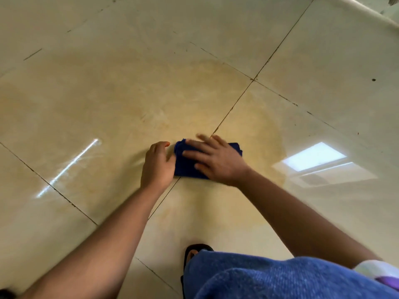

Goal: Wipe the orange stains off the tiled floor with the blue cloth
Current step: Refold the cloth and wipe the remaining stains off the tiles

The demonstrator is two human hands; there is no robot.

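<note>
A folded blue cloth (187,165) lies on the glossy cream tiled floor (108,108), across a grout line. My right hand (212,161) presses flat on top of the cloth with straight, spread fingers, slightly blurred. My left hand (158,164) sits at the cloth's left edge with curled fingers and its thumb touching the fabric. A wide, faint orange stain (254,130) spreads over the tiles around and beyond the cloth, with a curved outer edge toward the right and far side.
My knee in blue fabric (269,277) and a foot in a black sandal (195,253) are at the bottom. Dark grout lines cross the floor. A bright window reflection (314,156) lies at right. A white ledge (367,11) runs along the far right corner.
</note>
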